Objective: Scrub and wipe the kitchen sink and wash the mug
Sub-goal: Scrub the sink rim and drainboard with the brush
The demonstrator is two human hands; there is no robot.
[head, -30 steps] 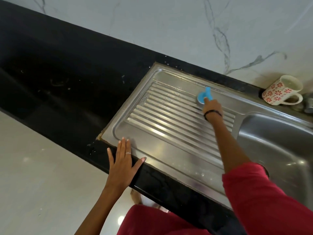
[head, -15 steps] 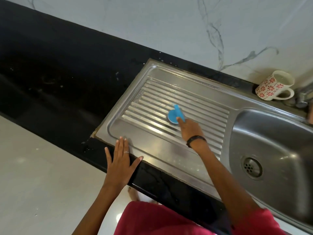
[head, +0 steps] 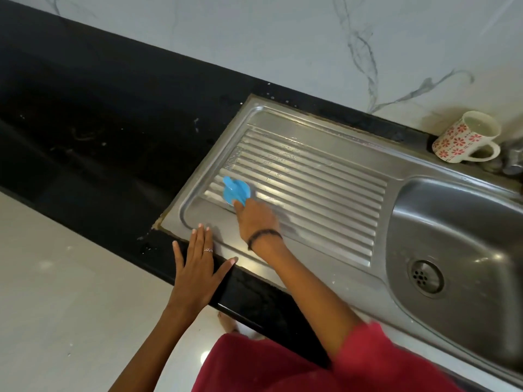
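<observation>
A steel sink (head: 325, 131) with a ribbed drainboard is set into a black counter. Its basin (head: 467, 222), with a round drain (head: 424, 277), lies at the right. My right hand (head: 256, 219) presses a blue scrubber (head: 236, 190) onto the ribs at the drainboard's near-left corner. My left hand (head: 196, 267) rests flat, fingers spread, on the sink's front-left rim and the counter edge. A white mug (head: 464, 137) with red flowers stands tilted at the back right, behind the basin.
The black counter (head: 99, 131) stretches to the left of the sink. A white marble wall (head: 283, 38) runs behind it. A metal tap base (head: 512, 162) stands just right of the mug. Pale floor (head: 56, 292) shows below the counter edge.
My right hand has dragged the blue scrubber from the drainboard's far side, near the basin, across the ribs to the near-left corner. My left hand has stayed on the rim.
</observation>
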